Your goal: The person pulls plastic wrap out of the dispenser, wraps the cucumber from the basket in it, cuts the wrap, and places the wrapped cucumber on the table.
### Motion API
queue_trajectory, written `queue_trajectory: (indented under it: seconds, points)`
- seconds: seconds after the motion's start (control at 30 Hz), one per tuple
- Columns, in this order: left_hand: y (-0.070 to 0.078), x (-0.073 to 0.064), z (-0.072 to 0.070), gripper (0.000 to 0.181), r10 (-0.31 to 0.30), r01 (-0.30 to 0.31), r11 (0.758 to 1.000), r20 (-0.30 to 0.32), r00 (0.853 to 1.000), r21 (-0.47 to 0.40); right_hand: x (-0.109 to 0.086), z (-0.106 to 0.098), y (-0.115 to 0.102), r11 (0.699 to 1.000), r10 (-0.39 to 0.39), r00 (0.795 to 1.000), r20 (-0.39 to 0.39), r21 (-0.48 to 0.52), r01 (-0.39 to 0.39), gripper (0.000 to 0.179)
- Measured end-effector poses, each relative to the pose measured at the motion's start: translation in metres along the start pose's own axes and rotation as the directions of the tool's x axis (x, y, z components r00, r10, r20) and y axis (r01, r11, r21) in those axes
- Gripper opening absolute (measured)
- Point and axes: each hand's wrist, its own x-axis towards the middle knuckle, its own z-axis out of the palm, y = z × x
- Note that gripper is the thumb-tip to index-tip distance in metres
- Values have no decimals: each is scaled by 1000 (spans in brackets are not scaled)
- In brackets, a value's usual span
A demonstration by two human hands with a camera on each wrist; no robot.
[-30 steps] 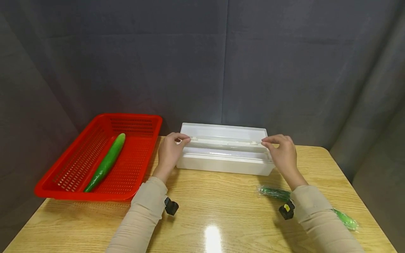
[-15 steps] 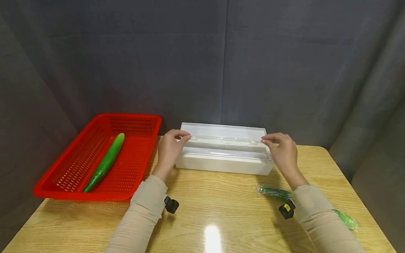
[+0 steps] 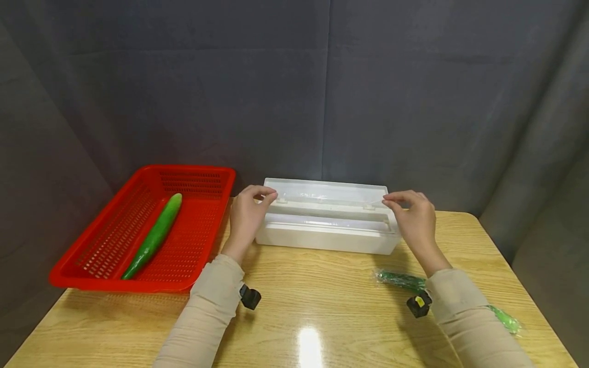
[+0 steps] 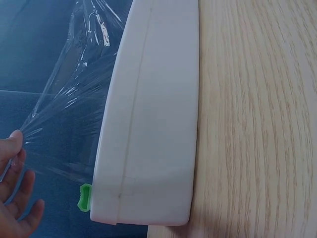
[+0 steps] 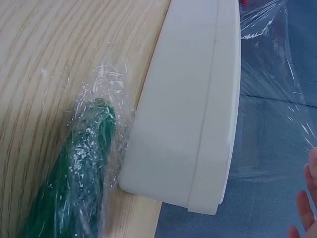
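Observation:
My left hand [image 3: 244, 220] pinches one corner of a sheet of clear cling film [image 4: 74, 94] between thumb and fingertips. At the opposite corner, my right hand [image 3: 416, 222] pinches the same film. The film stretches between both hands above a white cling film dispenser [image 3: 326, 241], whose lid [image 3: 322, 190] stands raised at the back. Inside the dispenser lies a pale roll [image 3: 322, 221]. In both wrist views the film runs in creases from the box's edge to the fingertips. A film-wrapped cucumber [image 3: 399, 279] lies near my right wrist, partly hidden by that arm.
A red basket [image 3: 124, 285] stands on the left, with an unwrapped cucumber [image 3: 156, 236] inside. The wooden table [image 3: 322, 291] ends at a grey curtain [image 3: 276, 102] behind the dispenser. A small green piece [image 4: 85, 197] sticks out at the dispenser's left end.
Both hands have risen slightly with the film, and the right hand has shifted a little to the right. The film now sits higher above the roll. Basket and cucumbers stay put.

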Motion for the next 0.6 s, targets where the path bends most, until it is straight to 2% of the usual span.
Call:
queue_trajectory:
  seconds: [0.17,0.6]
  points:
    - [2,1,0,15,-5,5,1000,-13,1000,-11,1,0,-1,1000,-12,1000,-29,16,13,8]
    - [7,1,-1,13,16,-18,999,-35,999,-42,0,-5,-6,999,15,998,-67,46,-12,9]
